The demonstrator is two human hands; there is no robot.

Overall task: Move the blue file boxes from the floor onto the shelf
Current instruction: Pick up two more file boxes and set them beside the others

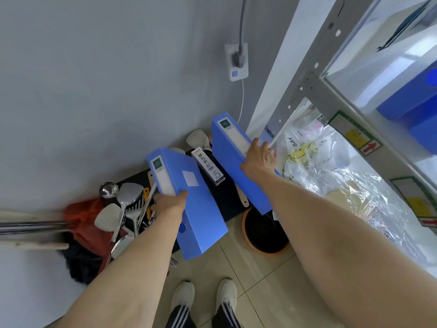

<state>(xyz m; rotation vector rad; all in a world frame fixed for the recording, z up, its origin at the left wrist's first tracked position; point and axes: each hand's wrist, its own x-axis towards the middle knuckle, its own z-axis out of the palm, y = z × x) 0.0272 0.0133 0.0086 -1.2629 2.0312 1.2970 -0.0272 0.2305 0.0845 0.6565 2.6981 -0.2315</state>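
I hold two blue file boxes above the floor. My left hand grips the spine of the left blue file box, which has a white label on its side. My right hand grips the spine of the right blue file box, next to the shelf's metal post. Both boxes are tilted, spines up. The grey metal shelf stands at the right. More blue file boxes lie on its upper board at the far right.
Ladles and spatulas lie on a dark mat by the wall, with a red cloth. A small white carton sits between the boxes. An orange-rimmed black pan rests on the tiles. Plastic bags fill the lower shelf. A wall socket is above.
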